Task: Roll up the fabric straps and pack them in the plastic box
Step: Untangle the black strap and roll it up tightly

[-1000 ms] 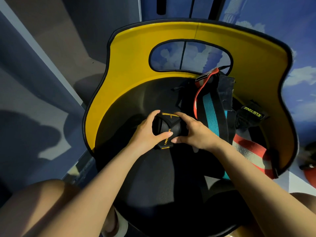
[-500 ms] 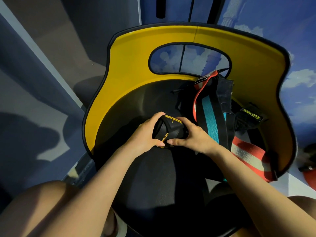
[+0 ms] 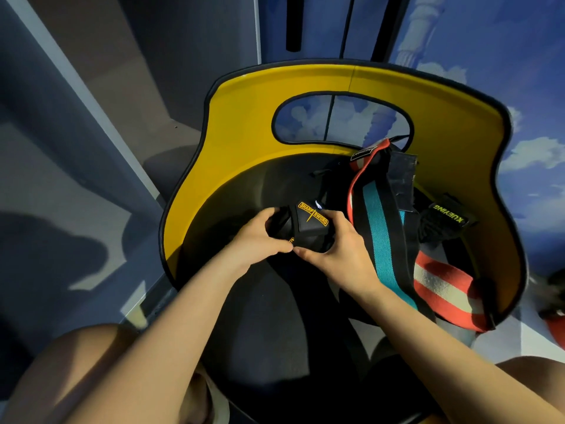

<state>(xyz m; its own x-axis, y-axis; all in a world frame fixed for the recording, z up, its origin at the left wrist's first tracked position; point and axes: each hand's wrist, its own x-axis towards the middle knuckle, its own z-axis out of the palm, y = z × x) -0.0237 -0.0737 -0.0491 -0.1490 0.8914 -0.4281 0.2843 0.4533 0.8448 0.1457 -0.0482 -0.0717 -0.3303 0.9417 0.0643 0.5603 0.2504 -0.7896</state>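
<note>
A black strap roll (image 3: 305, 229) with a yellow "SHARP SWORD" patch sits over the black seat of a chair (image 3: 244, 316). My left hand (image 3: 260, 237) grips its left side and my right hand (image 3: 333, 249) grips its right side, thumbs meeting under it. To the right lie loose straps: a black one with a teal stripe (image 3: 377, 234), a red and white striped one (image 3: 440, 289), and a black one lettered "XUEYING" (image 3: 448, 217). No plastic box shows in the head view.
The chair's yellow backrest (image 3: 244, 142) curves round the far and right sides, with an oval cut-out. A grey floor and wall lie to the left, a blue cloud-patterned wall behind. My knees show at the bottom corners.
The roll has turned in my hands, so the yellow patch now faces up. Both hands kept their hold and shifted slightly away from me.
</note>
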